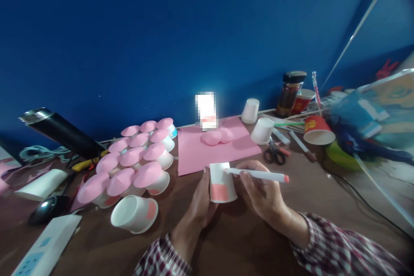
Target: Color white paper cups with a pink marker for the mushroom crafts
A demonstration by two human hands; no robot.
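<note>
My left hand (199,202) grips the left side of an upside-down white paper cup (223,181), which bears an orange-pink patch near its wide rim. A white marker (258,175) with a red end lies between the fingers of my right hand (263,196), its tip at the cup's upper right side. Beyond the cup a pink paper sheet (194,155) lies flat, with pink paper cones (211,137) on it. To the left, several cups topped with pink cones (134,155) stand in rows. One more cup (134,213) lies on its side in front of them.
Black scissors (274,153) and two upside-down white cups (262,131) are to the right of the sheet. Farther right are a dark-lidded jar (290,94), a red cup (318,130) and a glue gun (371,146). A black flask (64,131) and a power strip (48,246) are on the left.
</note>
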